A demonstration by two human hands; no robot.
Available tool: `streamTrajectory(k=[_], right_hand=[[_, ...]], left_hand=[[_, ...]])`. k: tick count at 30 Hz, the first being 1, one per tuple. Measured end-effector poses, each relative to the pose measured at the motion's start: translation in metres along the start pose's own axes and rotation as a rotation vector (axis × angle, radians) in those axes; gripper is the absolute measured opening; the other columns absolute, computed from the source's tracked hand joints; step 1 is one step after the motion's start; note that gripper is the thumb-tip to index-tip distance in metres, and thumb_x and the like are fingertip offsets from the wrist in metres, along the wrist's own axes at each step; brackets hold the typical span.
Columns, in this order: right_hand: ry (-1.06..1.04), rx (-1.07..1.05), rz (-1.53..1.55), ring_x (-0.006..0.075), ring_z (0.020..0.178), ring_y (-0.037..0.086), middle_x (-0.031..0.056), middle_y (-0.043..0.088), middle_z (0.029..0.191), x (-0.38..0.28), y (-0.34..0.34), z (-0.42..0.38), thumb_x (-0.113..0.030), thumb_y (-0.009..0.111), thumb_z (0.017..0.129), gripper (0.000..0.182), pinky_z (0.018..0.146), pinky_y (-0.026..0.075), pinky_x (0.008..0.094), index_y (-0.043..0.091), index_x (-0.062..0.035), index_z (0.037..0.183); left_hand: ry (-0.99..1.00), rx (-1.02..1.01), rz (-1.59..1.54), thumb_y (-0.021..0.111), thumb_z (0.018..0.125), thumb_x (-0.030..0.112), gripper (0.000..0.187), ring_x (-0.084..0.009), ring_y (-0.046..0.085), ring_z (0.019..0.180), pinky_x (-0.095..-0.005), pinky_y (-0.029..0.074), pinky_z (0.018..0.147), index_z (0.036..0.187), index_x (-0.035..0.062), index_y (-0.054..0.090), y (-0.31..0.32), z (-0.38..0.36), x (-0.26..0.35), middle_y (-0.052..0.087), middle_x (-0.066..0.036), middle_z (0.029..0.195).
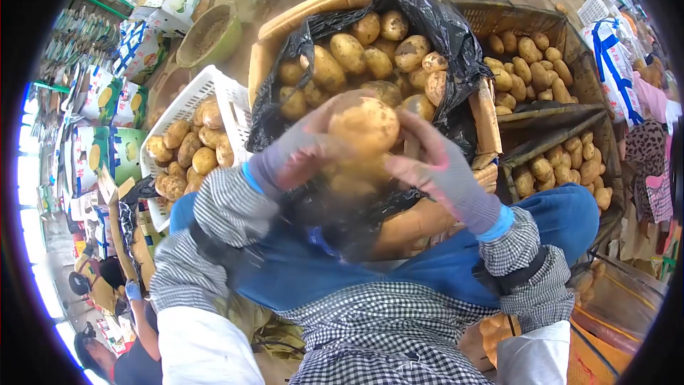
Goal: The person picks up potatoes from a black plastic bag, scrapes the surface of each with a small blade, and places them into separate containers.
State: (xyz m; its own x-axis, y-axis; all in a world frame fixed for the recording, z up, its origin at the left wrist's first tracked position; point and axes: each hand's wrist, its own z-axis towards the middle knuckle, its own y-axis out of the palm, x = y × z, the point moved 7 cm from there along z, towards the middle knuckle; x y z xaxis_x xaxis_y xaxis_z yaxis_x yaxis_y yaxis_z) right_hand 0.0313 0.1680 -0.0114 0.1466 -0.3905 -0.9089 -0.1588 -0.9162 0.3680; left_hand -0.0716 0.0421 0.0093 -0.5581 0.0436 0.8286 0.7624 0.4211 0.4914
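Observation:
A large potato (363, 125) is raised between my two gloved hands, above a cardboard box (269, 64) lined with a black plastic bag (447, 25). My left hand (308, 146) is closed on the potato's left side and smeared by motion. Curled round its right side is my right hand (443, 164), the thumb lower and the fingers at the edge. Just under it shows another blurred potato shape (356, 175). Several more potatoes (348, 52) fill the bag behind my hands, some with brown soil patches. Both gloves are grey and pink with blue bands at the wrist.
At the left stands a white plastic crate (234, 100) of potatoes. Dark lined crates (556, 117) with smaller potatoes are on the right. A green basin (210, 36) and printed cartons (171, 0) lie beyond. Other people (132, 346) are at lower left and far right.

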Motion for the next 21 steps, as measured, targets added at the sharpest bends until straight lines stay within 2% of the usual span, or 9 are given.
streamTrajectory(k=[2,4,7,9,11,15,17,19,21], right_hand=[[-0.016,0.011,-0.004,0.0113,0.098,0.059,0.0102,0.055,0.129,0.007,-0.003,0.009,-0.018,0.078,0.084,0.080,0.078,0.053,0.0257,0.033,0.0027,0.146],[-0.101,0.050,-0.115,0.0158,0.116,0.056,0.0121,0.052,0.134,0.012,-0.013,0.021,-0.019,0.084,0.077,0.087,0.095,0.051,0.0282,0.034,0.0048,0.144],[-0.100,0.085,-0.203,0.0182,0.124,0.052,0.0121,0.051,0.136,0.005,-0.015,0.026,-0.020,0.085,0.076,0.087,0.105,0.044,0.0309,0.036,0.0043,0.143],[-0.248,0.077,-0.528,0.0184,0.124,0.051,0.0113,0.050,0.137,-0.004,-0.014,0.030,-0.020,0.086,0.074,0.084,0.105,0.043,0.0306,0.040,0.0028,0.142],[-0.381,0.069,-0.809,0.0178,0.125,0.050,0.0105,0.050,0.137,-0.013,-0.006,0.029,-0.021,0.086,0.074,0.083,0.105,0.042,0.0299,0.041,0.0019,0.141],[-0.001,0.011,-0.210,0.0188,0.109,0.061,0.0122,0.059,0.124,-0.002,0.012,0.033,-0.028,0.088,0.071,0.085,0.092,0.051,0.0294,0.045,0.0062,0.136],[0.046,-0.020,-0.179,0.0170,0.106,0.062,0.0112,0.060,0.122,0.001,0.015,0.035,-0.025,0.088,0.071,0.085,0.090,0.052,0.0282,0.044,0.0062,0.136],[0.067,-0.042,-0.221,0.0162,0.113,0.057,0.0097,0.056,0.127,0.004,0.015,0.035,-0.022,0.087,0.073,0.083,0.097,0.048,0.0303,0.043,0.0033,0.138],[0.079,-0.054,-0.195,0.0161,0.117,0.054,0.0088,0.055,0.129,0.004,0.015,0.034,-0.021,0.086,0.073,0.083,0.100,0.047,0.0312,0.042,0.0020,0.139]], left_hand=[[0.110,0.013,-0.025,0.068,0.078,0.004,0.085,-0.0217,0.049,0.129,-0.0374,0.039,0.109,0.151,0.0075,0.025,0.009,0.000,-0.006,0.047,-0.009,0.141],[0.219,-0.065,0.141,0.069,0.085,0.024,0.082,-0.0212,0.047,0.130,-0.0342,0.039,0.108,0.151,0.0043,0.024,0.000,0.008,-0.011,0.043,-0.011,0.142],[0.207,0.040,-0.003,0.063,0.094,0.036,0.062,-0.0188,0.051,0.121,-0.0303,0.042,0.102,0.138,-0.0017,0.043,-0.001,0.004,-0.014,0.049,-0.010,0.135],[0.080,0.158,-0.020,0.060,0.096,0.037,0.053,-0.0172,0.055,0.114,-0.0295,0.044,0.099,0.130,-0.0033,0.052,-0.011,0.005,-0.023,0.055,-0.009,0.127],[0.244,0.330,0.153,0.057,0.098,0.039,0.050,-0.0157,0.056,0.108,-0.0286,0.045,0.096,0.124,-0.0034,0.055,-0.020,0.005,-0.023,0.059,-0.007,0.117],[0.347,0.374,0.266,0.055,0.099,0.039,0.046,-0.0145,0.057,0.102,-0.0275,0.045,0.092,0.118,-0.0031,0.058,-0.023,-0.001,-0.032,0.063,-0.007,0.106],[0.508,0.411,0.799,0.052,0.100,0.038,0.044,-0.0139,0.057,0.101,-0.0274,0.045,0.091,0.116,-0.0026,0.059,-0.021,-0.005,-0.023,0.063,-0.006,0.106],[0.428,0.398,0.817,0.051,0.101,0.039,0.046,-0.0142,0.057,0.104,-0.0282,0.046,0.093,0.120,-0.0027,0.057,-0.033,-0.005,-0.025,0.062,-0.007,0.111],[0.216,0.358,0.421,0.050,0.101,0.041,0.050,-0.0150,0.058,0.110,-0.0296,0.047,0.097,0.125,-0.0030,0.053,-0.046,-0.003,-0.035,0.061,-0.009,0.117]])
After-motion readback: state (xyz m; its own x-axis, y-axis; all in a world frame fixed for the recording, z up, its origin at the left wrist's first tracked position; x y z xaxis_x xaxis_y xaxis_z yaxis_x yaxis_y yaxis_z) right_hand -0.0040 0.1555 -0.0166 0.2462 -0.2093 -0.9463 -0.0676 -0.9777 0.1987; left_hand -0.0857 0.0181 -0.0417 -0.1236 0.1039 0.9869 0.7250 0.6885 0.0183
